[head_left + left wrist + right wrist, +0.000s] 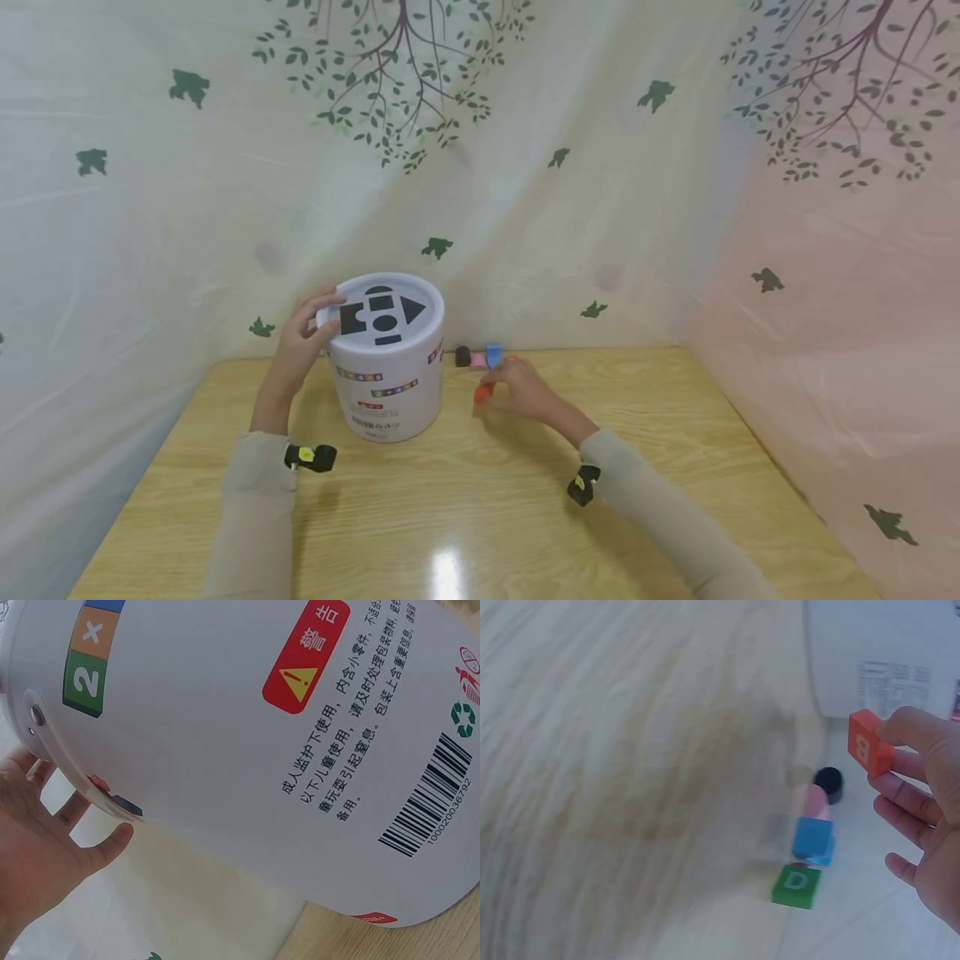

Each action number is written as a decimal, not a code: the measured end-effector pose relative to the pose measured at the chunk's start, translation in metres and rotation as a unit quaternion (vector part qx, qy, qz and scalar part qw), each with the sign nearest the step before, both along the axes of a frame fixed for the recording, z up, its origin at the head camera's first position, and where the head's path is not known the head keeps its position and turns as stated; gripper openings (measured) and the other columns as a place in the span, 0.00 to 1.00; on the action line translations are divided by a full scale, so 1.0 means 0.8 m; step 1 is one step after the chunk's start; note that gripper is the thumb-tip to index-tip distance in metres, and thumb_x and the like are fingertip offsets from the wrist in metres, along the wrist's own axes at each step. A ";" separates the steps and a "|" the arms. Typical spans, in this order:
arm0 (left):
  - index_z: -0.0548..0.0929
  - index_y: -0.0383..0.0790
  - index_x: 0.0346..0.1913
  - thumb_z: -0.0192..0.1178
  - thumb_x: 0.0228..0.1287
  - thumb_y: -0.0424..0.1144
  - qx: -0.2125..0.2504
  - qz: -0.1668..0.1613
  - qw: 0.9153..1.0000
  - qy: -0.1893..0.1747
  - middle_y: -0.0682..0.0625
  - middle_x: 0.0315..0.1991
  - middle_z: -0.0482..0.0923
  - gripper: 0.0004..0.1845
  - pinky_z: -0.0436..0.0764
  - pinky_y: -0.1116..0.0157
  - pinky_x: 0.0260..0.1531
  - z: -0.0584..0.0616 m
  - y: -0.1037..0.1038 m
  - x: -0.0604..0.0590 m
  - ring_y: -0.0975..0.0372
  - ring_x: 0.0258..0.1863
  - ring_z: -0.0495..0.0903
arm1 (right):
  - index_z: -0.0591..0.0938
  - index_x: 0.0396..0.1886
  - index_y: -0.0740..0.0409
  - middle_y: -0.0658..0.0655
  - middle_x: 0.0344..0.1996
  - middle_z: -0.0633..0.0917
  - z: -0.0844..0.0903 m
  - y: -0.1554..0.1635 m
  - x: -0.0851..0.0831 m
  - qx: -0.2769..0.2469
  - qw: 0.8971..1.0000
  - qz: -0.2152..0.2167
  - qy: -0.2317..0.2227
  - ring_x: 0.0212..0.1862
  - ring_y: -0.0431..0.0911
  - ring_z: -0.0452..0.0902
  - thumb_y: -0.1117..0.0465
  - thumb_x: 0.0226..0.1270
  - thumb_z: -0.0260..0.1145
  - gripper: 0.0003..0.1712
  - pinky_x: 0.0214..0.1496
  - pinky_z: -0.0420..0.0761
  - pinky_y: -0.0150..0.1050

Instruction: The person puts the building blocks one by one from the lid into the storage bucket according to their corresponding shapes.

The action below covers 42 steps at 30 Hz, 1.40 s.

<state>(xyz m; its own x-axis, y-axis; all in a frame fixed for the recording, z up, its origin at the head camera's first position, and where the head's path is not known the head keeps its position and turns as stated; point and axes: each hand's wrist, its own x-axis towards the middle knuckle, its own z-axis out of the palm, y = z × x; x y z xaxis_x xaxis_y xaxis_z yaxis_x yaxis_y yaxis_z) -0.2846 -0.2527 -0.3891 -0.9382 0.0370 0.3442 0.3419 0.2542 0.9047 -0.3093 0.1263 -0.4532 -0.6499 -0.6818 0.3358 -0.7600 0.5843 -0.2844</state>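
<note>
A white bucket (405, 392) with a shape-sorter lid (405, 332) stands upright on the table. My left hand (295, 350) rests on the lid's left edge, fingers relaxed and thumb spread, as the left wrist view shows; some fingertips are hidden behind the rim there. Right of the bucket, my right hand (528, 393) pinches an orange block (868, 742) marked with a letter B between thumb and fingers. Behind that hand, along the table's back edge, are a black block (462, 357), a pink block (477, 360), a blue block (492, 355) and a green block (796, 886) marked D.
The wooden table (390, 508) ends at a pale curtain (510, 217) printed with leaves and branches, which hangs right behind the blocks. A pinkish curtain (847, 333) borders the right side. Dark cut-outs of several shapes pierce the lid.
</note>
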 end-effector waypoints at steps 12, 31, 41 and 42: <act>0.70 0.34 0.70 0.53 0.74 0.38 -0.001 0.002 1.000 -0.001 0.44 0.81 0.52 0.25 0.51 0.31 0.75 -0.003 -0.001 -0.004 0.44 0.80 0.47 | 0.87 0.50 0.64 0.61 0.44 0.88 0.089 -0.006 0.007 -0.144 0.989 -0.018 0.036 0.50 0.57 0.80 0.65 0.62 0.72 0.16 0.56 0.79 0.54; 0.71 0.33 0.69 0.54 0.73 0.36 0.007 0.000 1.000 0.004 0.45 0.80 0.53 0.24 0.53 0.32 0.75 -0.003 0.001 0.001 0.45 0.80 0.49 | 0.85 0.56 0.54 0.57 0.48 0.82 0.158 -0.100 0.033 -0.087 0.988 0.005 0.131 0.57 0.53 0.70 0.56 0.73 0.65 0.15 0.68 0.65 0.56; 0.71 0.33 0.69 0.55 0.73 0.38 0.004 0.006 1.000 0.003 0.44 0.80 0.54 0.24 0.52 0.32 0.75 -0.001 0.001 0.003 0.45 0.80 0.48 | 0.85 0.53 0.47 0.53 0.48 0.82 0.153 -0.137 0.043 -0.020 0.988 -0.013 0.151 0.55 0.50 0.69 0.48 0.75 0.62 0.15 0.67 0.66 0.53; 0.71 0.34 0.69 0.55 0.73 0.38 0.002 0.006 1.000 0.002 0.45 0.80 0.53 0.25 0.52 0.31 0.75 -0.001 0.002 0.004 0.45 0.80 0.48 | 0.85 0.52 0.47 0.53 0.47 0.83 0.152 -0.139 0.043 -0.021 0.987 -0.013 0.159 0.54 0.50 0.69 0.48 0.75 0.62 0.15 0.67 0.66 0.53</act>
